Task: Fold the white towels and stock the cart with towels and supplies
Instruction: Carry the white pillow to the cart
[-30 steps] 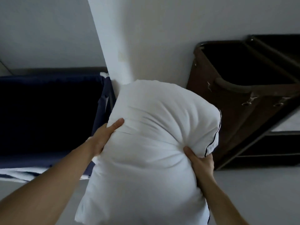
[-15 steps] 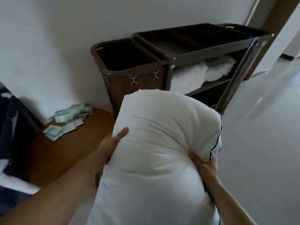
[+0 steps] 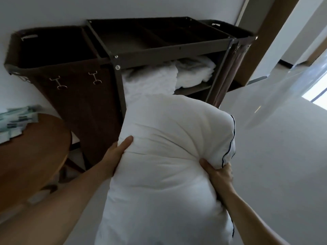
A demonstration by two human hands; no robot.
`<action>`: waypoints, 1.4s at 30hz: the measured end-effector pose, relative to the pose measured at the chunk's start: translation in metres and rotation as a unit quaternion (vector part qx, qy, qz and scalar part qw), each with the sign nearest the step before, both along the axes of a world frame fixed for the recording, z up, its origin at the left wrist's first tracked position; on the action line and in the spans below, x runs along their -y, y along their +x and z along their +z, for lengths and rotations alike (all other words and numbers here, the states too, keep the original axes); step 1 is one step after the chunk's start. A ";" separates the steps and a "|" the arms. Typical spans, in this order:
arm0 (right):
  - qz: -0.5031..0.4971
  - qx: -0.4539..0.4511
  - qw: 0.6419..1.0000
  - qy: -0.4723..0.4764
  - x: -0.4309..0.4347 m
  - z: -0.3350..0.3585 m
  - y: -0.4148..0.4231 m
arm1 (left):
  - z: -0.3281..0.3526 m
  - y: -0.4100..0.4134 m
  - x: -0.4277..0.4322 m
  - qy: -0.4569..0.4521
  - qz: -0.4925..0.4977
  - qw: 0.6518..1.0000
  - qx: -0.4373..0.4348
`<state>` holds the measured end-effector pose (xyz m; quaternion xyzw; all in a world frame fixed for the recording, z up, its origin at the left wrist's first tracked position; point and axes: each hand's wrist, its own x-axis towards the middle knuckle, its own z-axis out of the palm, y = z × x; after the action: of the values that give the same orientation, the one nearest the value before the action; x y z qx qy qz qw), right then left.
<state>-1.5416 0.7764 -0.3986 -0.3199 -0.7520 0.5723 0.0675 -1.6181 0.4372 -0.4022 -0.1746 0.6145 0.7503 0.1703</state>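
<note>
Nearer the cart (image 3: 159,55) now, left hand (image 3: 113,158) and right hand (image 3: 218,174) fingers (image 3: 126,141) grip the pillow (image 3: 168,156) between them.

Bare forearms (image 3: 67,197), left hand (image 3: 115,156), right hand (image 3: 219,174)

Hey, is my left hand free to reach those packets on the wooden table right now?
Probably not yet: the left hand grips the pillow with the right hand; the packets lie unobstructed.
</note>
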 end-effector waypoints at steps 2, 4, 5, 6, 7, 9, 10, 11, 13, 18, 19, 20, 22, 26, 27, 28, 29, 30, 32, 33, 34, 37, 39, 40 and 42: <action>0.015 0.004 1.000 0.000 -0.010 -0.009 -0.032 | -0.002 -0.019 -0.014 -0.018 0.013 0.999 -0.034; 0.032 0.001 0.999 -0.008 -0.017 -0.016 -0.063 | -0.006 -0.035 -0.027 -0.034 0.011 0.997 -0.066; 0.040 -0.004 0.999 -0.011 -0.022 -0.022 -0.082 | -0.010 -0.045 -0.032 -0.041 0.011 0.996 -0.076; 0.051 -0.007 0.999 -0.011 -0.028 -0.028 -0.100 | -0.015 -0.052 -0.037 -0.048 0.010 0.995 -0.085; 0.060 -0.003 0.998 -0.009 -0.033 -0.036 -0.115 | -0.021 -0.059 -0.042 -0.056 0.006 0.994 -0.093; 0.084 -0.003 0.996 -0.006 -0.042 -0.054 -0.146 | -0.034 -0.069 -0.050 -0.060 -0.007 0.993 -0.103; 0.095 -0.001 0.995 -0.009 -0.046 -0.063 -0.160 | -0.041 -0.073 -0.054 -0.056 -0.009 0.993 -0.101; 0.099 0.003 0.995 -0.011 -0.048 -0.070 -0.173 | -0.048 -0.078 -0.057 -0.055 -0.010 0.994 -0.097; 0.121 0.000 0.993 -0.012 -0.056 -0.086 -0.200 | -0.061 -0.088 -0.066 -0.068 -0.001 0.993 -0.099; 0.201 -0.005 0.979 -0.035 -0.076 -0.141 -0.278 | -0.106 -0.118 -0.094 -0.140 0.050 0.983 -0.108; 0.221 -0.007 0.975 -0.032 -0.080 -0.157 -0.296 | -0.117 -0.124 -0.100 -0.157 0.070 0.979 -0.109; 0.239 -0.007 0.971 -0.032 -0.086 -0.175 -0.312 | -0.130 -0.128 -0.106 -0.181 0.087 0.974 -0.105; 0.274 -0.014 0.961 -0.031 -0.095 -0.212 -0.341 | -0.160 -0.140 -0.116 -0.231 0.104 0.962 -0.098; 0.310 -0.043 0.949 -0.040 -0.091 -0.278 -0.387 | -0.235 -0.173 -0.126 -0.360 0.182 0.913 -0.059; 0.315 -0.058 0.947 -0.039 -0.086 -0.292 -0.399 | -0.250 -0.180 -0.130 -0.369 0.211 0.902 -0.076; 0.321 -0.075 0.943 -0.038 -0.078 -0.303 -0.411 | -0.262 -0.188 -0.138 -0.378 0.244 0.886 -0.115; 0.326 -0.094 0.940 -0.038 -0.067 -0.313 -0.424 | -0.266 -0.198 -0.152 -0.398 0.272 0.860 -0.166; 0.333 -0.111 0.935 -0.041 -0.054 -0.320 -0.438 | -0.267 -0.210 -0.167 -0.430 0.296 0.825 -0.217; 0.336 -0.126 0.932 -0.048 -0.030 -0.327 -0.460 | -0.267 -0.237 -0.201 -0.529 0.279 0.756 -0.266; 0.327 -0.118 0.937 -0.048 -0.024 -0.327 -0.470 | -0.270 -0.250 -0.214 -0.585 0.235 0.731 -0.262; 0.319 -0.110 0.940 -0.048 -0.024 -0.330 -0.480 | -0.277 -0.261 -0.223 -0.633 0.191 0.706 -0.254; 0.317 -0.081 0.944 -0.039 -0.040 -0.340 -0.510 | -0.302 -0.282 -0.215 -0.706 0.082 0.659 -0.247; 0.336 -0.058 0.940 -0.023 -0.046 -0.341 -0.534 | -0.306 -0.297 -0.196 -0.732 0.018 0.643 -0.225; 0.346 -0.051 0.937 -0.012 -0.046 -0.341 -0.546 | -0.303 -0.308 -0.185 -0.741 -0.005 0.641 -0.199; 0.365 -0.046 0.930 0.003 -0.040 -0.334 -0.567 | -0.289 -0.336 -0.170 -0.744 -0.026 0.650 -0.149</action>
<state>-2.1082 0.8161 -0.7324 0.0035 -0.8148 0.5690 -0.1109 -1.9544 0.6073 -0.6911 -0.1120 0.9881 0.0521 -0.0913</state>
